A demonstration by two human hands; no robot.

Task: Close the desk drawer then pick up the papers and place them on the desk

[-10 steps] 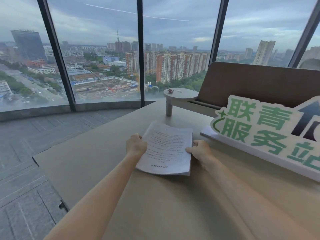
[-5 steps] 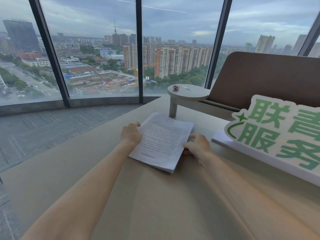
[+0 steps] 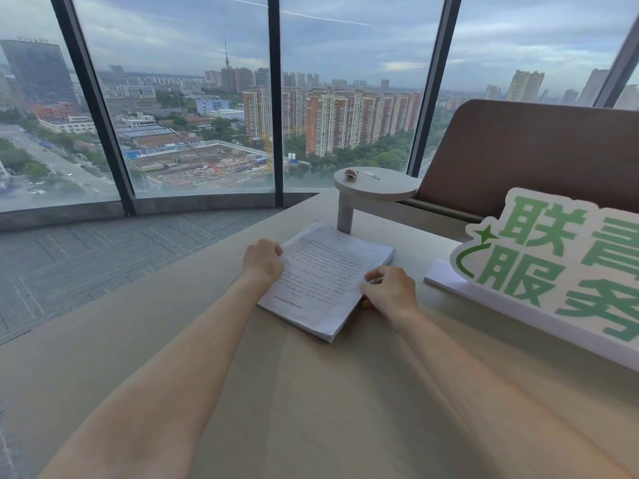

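Observation:
A thick stack of printed papers [image 3: 325, 274] lies flat on the beige desk [image 3: 311, 392], turned at an angle. My left hand [image 3: 263, 262] rests curled against the stack's left edge. My right hand [image 3: 389, 292] sits at the stack's right edge, with fingers bent over the top sheet and the thumb under the edge. No drawer is in view.
A white and green cut-out sign [image 3: 553, 267] stands on the desk to the right. A small round raised shelf [image 3: 377, 186] on a post stands just behind the papers, with small items on it. A brown padded panel [image 3: 532, 153] rises behind. Floor-to-ceiling windows [image 3: 193, 98] lie beyond.
The stack has slid a little further onto the desk with both hands at its sides. My right fingers have come up onto the top sheet. The view has shifted left.

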